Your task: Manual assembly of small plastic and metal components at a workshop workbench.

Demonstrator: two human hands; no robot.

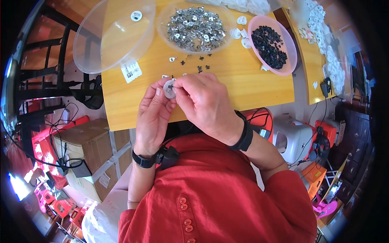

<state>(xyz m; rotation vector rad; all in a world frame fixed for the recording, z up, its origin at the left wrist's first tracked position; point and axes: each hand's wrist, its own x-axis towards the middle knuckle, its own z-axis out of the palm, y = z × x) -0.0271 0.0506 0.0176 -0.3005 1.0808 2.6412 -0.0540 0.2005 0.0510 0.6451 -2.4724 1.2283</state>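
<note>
Above the table's near edge, my left hand is closed on a small round white plastic disc, holding it by its rim between thumb and fingers. My right hand comes in from the right, its thumb and forefinger pinched at a small black plastic piece against the disc's face. Whether that piece is seated in the disc cannot be made out. Just beyond my hands, several loose black pieces and a small metal piece lie on the wooden table.
A clear bowl of small metal parts stands at the back, with a pink bowl of black pieces to its right. White discs lie between them. Back left is a clear tub beside a printed label. A cardboard box stands left.
</note>
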